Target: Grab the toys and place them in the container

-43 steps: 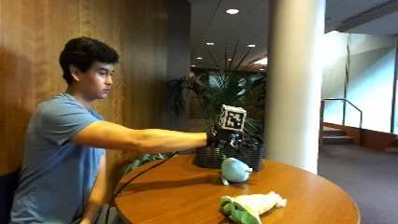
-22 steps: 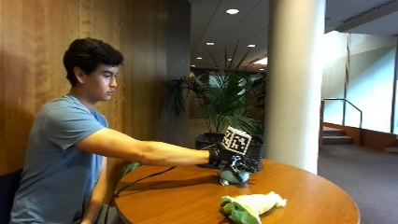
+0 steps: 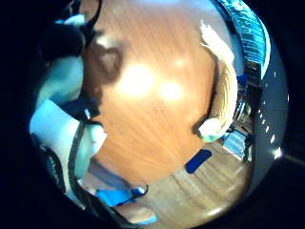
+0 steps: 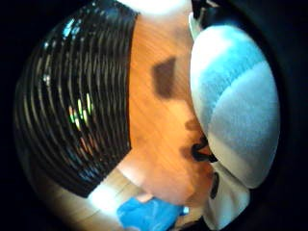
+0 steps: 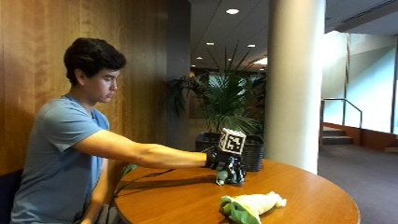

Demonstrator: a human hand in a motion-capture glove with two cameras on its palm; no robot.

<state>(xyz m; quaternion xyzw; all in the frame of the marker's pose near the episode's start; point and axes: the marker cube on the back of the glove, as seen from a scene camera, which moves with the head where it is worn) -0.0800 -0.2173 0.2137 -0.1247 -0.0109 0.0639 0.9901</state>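
In the outside view my gloved right hand [image 5: 225, 164] is down on the round wooden table [image 5: 187, 196], just in front of the black woven basket [image 5: 252, 154]. Its fingers curl over a pale blue plush toy [image 5: 221, 176], of which only a sliver shows under the glove. The same toy [image 4: 236, 110] fills one side of the thumb side palm view, with the basket [image 4: 82, 106] beside it. A cream and green plush toy [image 5: 252, 205] lies near the table's front edge, apart from the hand; the cream toy [image 3: 224, 90] also shows in the little finger side palm view.
A white pillar [image 5: 295, 84] and a potted palm [image 5: 227, 105] stand behind the basket. Wood panelling lines the wall behind the person. Bare tabletop [image 3: 147, 95] lies between the two toys.
My hand has dropped from above the basket down onto the pale blue toy and now covers it. The cream and green toy has not moved.
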